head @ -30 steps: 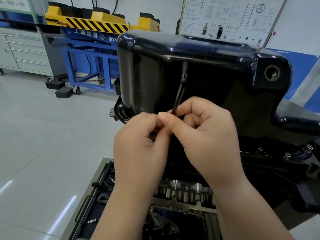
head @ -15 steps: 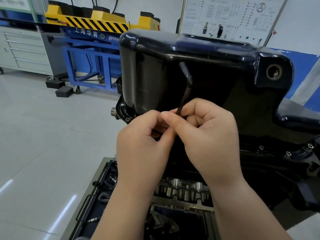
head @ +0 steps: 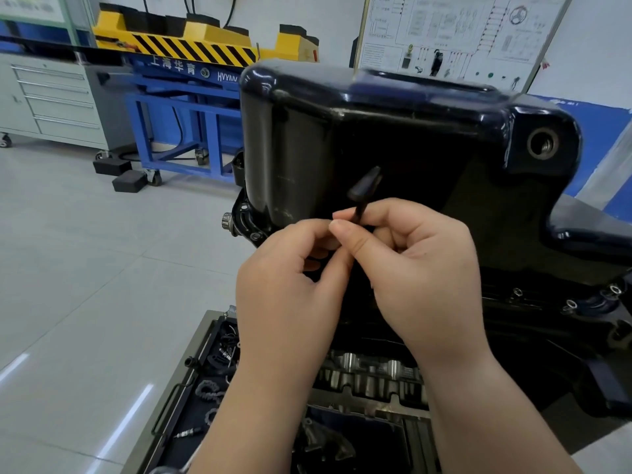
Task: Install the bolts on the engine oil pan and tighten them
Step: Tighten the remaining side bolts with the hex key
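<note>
A glossy black oil pan (head: 403, 138) fills the middle of the head view, sitting upside-down on the engine with a threaded drain hole (head: 543, 144) at its upper right. Both my hands meet at the pan's near flange. My right hand (head: 417, 268) pinches the shaft of a black L-shaped hex key (head: 363, 195), whose short arm now points toward me. My left hand (head: 290, 285) pinches the key's lower part just beside it. The bolt under the key is hidden by my fingers. Several bolts (head: 570, 304) sit in the flange at right.
Below my hands a parts tray (head: 191, 388) holds loose small parts, with the engine's metal internals (head: 369, 374) beside it. A blue and yellow lift stand (head: 184, 97), a grey drawer cabinet (head: 51, 97) and a wiring board (head: 461, 32) stand behind on the tiled floor.
The hex key has rotated in my fingers: its short arm swung from pointing up and left round toward me. Both hands stayed at the same place on the flange.
</note>
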The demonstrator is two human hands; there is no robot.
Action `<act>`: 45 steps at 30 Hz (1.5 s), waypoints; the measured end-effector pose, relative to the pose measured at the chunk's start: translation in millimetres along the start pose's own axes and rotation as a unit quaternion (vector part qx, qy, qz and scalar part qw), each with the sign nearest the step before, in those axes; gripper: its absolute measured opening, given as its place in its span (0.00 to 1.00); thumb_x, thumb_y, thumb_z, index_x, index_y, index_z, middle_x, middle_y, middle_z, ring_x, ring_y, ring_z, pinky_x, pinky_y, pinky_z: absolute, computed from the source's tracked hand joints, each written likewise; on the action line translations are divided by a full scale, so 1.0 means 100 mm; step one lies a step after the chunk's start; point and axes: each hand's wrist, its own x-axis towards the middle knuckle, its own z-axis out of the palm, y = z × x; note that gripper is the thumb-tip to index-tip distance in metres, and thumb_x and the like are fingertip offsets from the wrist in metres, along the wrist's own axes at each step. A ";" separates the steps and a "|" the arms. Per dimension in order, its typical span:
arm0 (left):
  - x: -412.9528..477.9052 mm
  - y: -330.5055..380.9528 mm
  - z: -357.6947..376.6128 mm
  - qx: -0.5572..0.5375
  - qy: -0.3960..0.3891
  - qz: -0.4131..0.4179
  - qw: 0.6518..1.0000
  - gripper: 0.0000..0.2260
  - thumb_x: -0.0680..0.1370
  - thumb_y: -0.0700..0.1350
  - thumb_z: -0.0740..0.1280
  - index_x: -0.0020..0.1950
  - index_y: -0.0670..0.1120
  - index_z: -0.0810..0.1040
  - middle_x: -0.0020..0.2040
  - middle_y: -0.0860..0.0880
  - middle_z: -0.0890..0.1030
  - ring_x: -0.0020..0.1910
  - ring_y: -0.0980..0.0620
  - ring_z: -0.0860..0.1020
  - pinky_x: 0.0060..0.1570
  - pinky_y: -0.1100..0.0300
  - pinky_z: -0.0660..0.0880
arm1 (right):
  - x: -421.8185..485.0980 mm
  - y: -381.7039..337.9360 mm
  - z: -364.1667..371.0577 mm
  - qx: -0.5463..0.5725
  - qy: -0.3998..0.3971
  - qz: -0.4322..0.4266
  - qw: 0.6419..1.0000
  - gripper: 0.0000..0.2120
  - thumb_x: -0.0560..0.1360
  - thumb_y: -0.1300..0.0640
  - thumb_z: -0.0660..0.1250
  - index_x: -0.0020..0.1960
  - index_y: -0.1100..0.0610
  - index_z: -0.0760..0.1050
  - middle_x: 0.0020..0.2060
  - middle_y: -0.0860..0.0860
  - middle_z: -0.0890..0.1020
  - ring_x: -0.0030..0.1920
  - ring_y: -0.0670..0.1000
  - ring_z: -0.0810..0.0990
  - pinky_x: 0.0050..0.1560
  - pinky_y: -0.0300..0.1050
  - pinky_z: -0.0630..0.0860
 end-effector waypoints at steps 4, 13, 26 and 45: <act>0.00 0.02 0.02 -0.001 0.019 0.004 1.000 0.05 0.73 0.42 0.69 0.41 0.53 0.80 0.35 0.59 0.79 0.38 0.61 0.78 0.36 0.74 0.69 | 0.00 0.02 0.03 -0.020 0.021 0.002 1.000 0.09 0.70 0.58 0.72 0.34 0.59 0.76 0.22 0.58 0.69 0.25 0.56 0.68 0.31 0.43 0.76; 0.04 -0.02 -0.02 0.032 -0.018 0.044 0.998 0.05 0.74 0.40 0.67 0.41 0.49 0.82 0.37 0.57 0.78 0.40 0.61 0.76 0.38 0.72 0.68 | -0.02 0.00 -0.04 -0.024 -0.034 -0.018 0.999 0.09 0.76 0.62 0.66 0.53 0.52 0.80 0.24 0.55 0.74 0.26 0.47 0.72 0.35 0.30 0.71; 0.01 0.00 0.00 0.004 0.006 -0.008 1.000 0.03 0.72 0.44 0.70 0.38 0.51 0.79 0.33 0.58 0.79 0.36 0.60 0.78 0.35 0.72 0.70 | 0.01 0.01 0.05 -0.033 0.034 0.003 0.999 0.12 0.70 0.56 0.72 0.32 0.58 0.73 0.21 0.57 0.68 0.24 0.54 0.66 0.29 0.49 0.74; 0.00 0.01 -0.01 0.020 -0.004 -0.003 1.000 0.03 0.73 0.46 0.68 0.41 0.53 0.80 0.35 0.59 0.79 0.38 0.62 0.77 0.36 0.73 0.69 | 0.00 0.02 0.03 -0.033 0.004 -0.017 0.999 0.04 0.73 0.61 0.70 0.39 0.58 0.78 0.22 0.53 0.71 0.24 0.44 0.69 0.32 0.30 0.70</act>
